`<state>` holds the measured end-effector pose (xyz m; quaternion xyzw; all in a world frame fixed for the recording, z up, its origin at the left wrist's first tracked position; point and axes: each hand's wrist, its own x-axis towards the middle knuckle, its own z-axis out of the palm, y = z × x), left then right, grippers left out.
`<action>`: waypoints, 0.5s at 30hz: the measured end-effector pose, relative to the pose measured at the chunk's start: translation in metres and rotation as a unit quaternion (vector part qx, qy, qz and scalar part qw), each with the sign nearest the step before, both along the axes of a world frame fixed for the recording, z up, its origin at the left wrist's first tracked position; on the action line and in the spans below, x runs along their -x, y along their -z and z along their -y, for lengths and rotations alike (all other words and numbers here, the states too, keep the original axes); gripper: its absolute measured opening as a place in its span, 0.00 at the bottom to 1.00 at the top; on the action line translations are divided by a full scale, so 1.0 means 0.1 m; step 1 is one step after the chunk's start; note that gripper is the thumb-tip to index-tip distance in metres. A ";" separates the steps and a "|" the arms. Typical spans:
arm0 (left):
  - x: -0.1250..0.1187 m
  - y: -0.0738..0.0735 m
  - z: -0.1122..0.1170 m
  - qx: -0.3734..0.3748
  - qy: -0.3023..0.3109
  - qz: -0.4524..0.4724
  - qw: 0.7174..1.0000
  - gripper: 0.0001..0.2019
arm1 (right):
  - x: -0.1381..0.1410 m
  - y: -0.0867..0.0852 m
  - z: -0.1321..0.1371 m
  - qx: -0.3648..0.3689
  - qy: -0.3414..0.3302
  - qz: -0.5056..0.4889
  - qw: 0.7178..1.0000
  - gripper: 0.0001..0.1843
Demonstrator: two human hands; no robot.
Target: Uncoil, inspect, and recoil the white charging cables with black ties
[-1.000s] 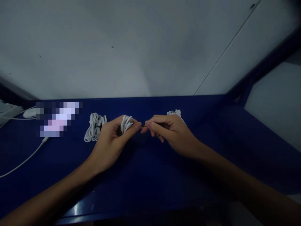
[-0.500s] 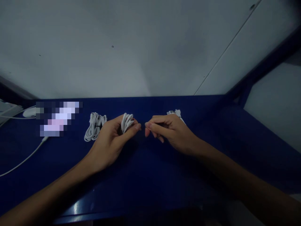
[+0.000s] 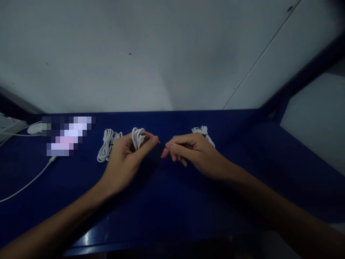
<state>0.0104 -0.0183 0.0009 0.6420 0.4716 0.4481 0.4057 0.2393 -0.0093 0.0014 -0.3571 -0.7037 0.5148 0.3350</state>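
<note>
A coiled white cable point(image 3: 138, 137) is held in my left hand point(image 3: 125, 154), its loops standing up between thumb and fingers with a plug end showing. My right hand point(image 3: 192, 151) is closed in a pinch just to the right, thumb against forefinger; whatever the fingertips hold, perhaps something thin and dark, is too small to make out. A small gap separates the two hands. Behind my left hand lies a pile of coiled white cables point(image 3: 105, 145), partly covered by it. More bundled white cables point(image 3: 203, 131) with a dark tie rest behind my right hand.
Everything lies on a dark blue tabletop point(image 3: 167, 212) with a pale panel point(image 3: 161, 64) rising behind it. At left is a pixelated bright device point(image 3: 70, 135) with a white cord point(image 3: 29, 186) plugged in. A white rounded object point(image 3: 35, 128) sits farther left.
My left hand has shifted slightly left and turned the coiled cable, so its plug end now shows. The right hand stays nearly in place, its lower fingers a little more spread.
</note>
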 end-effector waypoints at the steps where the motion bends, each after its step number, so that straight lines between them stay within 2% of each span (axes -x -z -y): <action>1: 0.00 0.01 0.00 0.001 -0.002 0.001 1.000 0.11 | 0.00 -0.01 0.00 -0.002 0.003 0.002 1.000 0.19; 6: 0.01 0.05 -0.02 0.009 -0.023 0.011 1.000 0.11 | 0.01 -0.01 0.01 -0.007 0.008 0.009 1.000 0.18; 11: 0.02 0.05 -0.03 0.026 -0.006 0.015 1.000 0.11 | 0.00 0.03 -0.01 0.018 0.006 -0.003 1.000 0.18; 15: 0.01 0.02 -0.02 0.010 -0.003 0.015 1.000 0.10 | 0.00 0.05 -0.02 0.050 -0.004 -0.019 0.999 0.24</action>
